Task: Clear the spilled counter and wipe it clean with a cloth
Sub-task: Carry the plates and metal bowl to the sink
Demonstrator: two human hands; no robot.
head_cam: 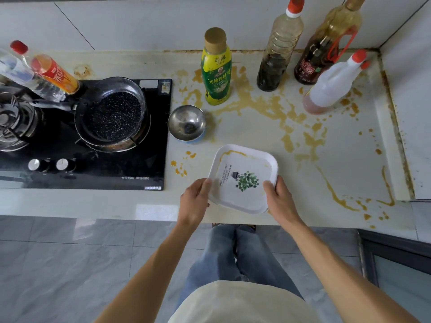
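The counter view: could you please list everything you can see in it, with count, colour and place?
Plate: 1, white with green print, front of counter, held by both hands.
Bowl: 1, steel, right of the stove.
Green bottle: 1, green-yellow, behind the bowl.
Dark bottles: 2, clear with dark liquid, back right.
White bottle: 1, white, red cap, right.
Left bottles: 2, one clear, one orange, leaning over the stove.
Pan: 1, black, on the stove.
Stove: 1, black, left.
Spill: orange-brown, across the counter.
Left hand: plate's left edge.
Right hand: plate's right edge.
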